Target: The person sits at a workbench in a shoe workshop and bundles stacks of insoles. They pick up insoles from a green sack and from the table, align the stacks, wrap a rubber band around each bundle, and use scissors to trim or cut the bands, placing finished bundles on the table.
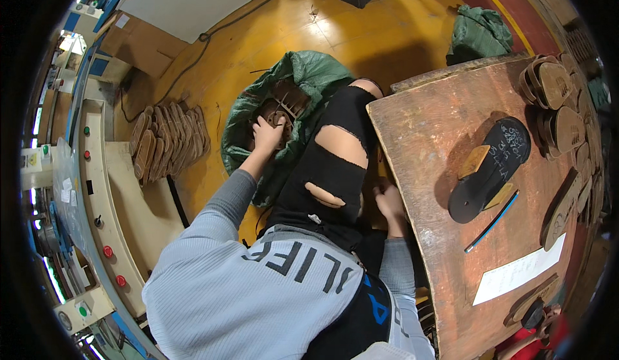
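Observation:
My left hand (266, 134) reaches down into an open green sack (309, 76) on the yellow floor and closes on a brown sole-shaped piece (278, 112) among several inside. My right hand (389, 202) rests low beside the edge of the wooden worktable (425, 141), fingers curled; whether it holds anything is hidden. My leg in torn black trousers (335, 160) lies between the two hands. On the table lies a black shoe sole (490, 166) resting on wooden blocks.
Several brown soles (169, 139) are stacked on the floor left of the sack. A machine panel with red and green buttons (103, 205) stands at the left. More soles (554, 102), a blue pen (491, 222) and a white paper (519, 275) lie on the table. Another green sack (478, 32) sits behind.

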Motion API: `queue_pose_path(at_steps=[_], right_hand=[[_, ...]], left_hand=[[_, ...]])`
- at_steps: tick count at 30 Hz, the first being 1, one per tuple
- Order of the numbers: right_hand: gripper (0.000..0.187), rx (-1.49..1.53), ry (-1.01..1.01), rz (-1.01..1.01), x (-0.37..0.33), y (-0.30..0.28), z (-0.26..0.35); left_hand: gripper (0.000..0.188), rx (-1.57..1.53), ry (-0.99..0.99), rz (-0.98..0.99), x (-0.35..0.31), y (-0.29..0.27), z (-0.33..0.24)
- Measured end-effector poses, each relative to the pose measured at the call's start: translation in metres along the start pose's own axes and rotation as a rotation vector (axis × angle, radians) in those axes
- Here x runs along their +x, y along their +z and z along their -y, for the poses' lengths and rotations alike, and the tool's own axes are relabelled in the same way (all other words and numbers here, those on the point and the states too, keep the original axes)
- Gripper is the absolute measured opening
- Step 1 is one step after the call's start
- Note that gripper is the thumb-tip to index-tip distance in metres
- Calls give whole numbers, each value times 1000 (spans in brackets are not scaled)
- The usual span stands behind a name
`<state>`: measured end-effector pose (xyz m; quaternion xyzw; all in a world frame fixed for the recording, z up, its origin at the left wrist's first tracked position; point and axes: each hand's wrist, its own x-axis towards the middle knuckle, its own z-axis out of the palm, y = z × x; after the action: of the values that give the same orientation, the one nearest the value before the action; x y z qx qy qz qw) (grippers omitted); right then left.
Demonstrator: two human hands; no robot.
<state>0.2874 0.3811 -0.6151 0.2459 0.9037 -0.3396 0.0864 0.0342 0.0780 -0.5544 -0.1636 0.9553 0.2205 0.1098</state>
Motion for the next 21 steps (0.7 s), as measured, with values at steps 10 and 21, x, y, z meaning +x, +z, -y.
queue_pose_path(at_steps=[10, 21], right_hand=[[31, -43, -123, -94, 0, -1, -6], [28, -81, -146, -159, -6, -17, 0]], left_hand=[[97, -401, 91, 187, -19, -24, -4], [64, -823, 224, 312, -25, -63, -33]])
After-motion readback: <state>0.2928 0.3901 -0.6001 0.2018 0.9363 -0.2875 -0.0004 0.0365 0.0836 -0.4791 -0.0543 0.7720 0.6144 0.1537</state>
